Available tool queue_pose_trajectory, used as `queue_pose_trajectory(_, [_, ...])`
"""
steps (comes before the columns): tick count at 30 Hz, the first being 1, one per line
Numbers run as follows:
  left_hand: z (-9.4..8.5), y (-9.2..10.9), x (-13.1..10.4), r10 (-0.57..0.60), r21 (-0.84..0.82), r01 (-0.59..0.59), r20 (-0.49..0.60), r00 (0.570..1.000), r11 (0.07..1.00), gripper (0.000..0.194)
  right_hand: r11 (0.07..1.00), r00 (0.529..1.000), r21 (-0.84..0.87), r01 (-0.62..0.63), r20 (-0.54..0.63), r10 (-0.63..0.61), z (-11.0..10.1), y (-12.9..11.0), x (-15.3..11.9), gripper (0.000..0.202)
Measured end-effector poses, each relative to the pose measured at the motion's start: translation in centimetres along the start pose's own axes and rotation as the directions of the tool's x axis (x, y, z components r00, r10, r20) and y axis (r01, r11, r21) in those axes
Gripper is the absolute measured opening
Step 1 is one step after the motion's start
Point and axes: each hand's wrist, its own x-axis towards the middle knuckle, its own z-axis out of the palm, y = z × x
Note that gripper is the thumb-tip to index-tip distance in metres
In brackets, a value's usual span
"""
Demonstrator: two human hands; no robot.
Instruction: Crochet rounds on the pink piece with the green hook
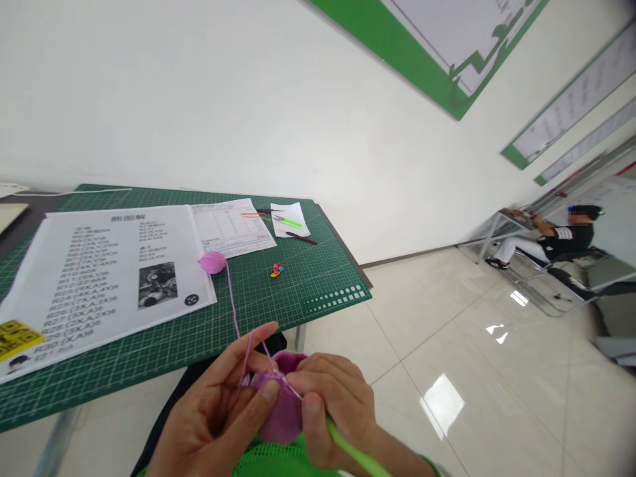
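1. Currently we have the pink crochet piece [283,421] between both hands, off the near edge of the green mat [303,268].
2. Our left hand [216,404] pinches its upper edge, thumb in front; the index finger stands raised, the yarn strand [232,295] looped over it.
3. Our right hand [340,391] grips the hook [350,447] by its green handle — fingertips up against the piece.
4. Handling, as we judge it: light, soft, floppy; unlikely to break, though a hard tug could distort the stitches. We would hold it at the edge, right beside the hook's tip — firm enough to steady, not so tight as to flatten it.
5. Strand leads to the pink yarn ball [213,263], sitting at the edge of the printed sheet [102,265]; we expect it rolls easily. Small coloured clips [277,269] lie near.
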Motion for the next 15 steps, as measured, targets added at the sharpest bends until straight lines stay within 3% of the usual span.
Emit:
queue_pose_trajectory(6, [-0.2,0.0,-0.1,0.006,0.071,-0.008,0.041,0.999,0.997,0.048,0.998,1.000,0.060,-0.028,0.007,0.028,-0.8,-0.2,0.3,0.023])
queue_pose_trajectory(15, [-0.6,0.2,-0.2,-0.011,0.128,0.003,0.063,0.998,0.992,0.047,0.984,0.986,0.137,-0.112,0.135,0.094,-2.0,0.0,0.3,0.030])
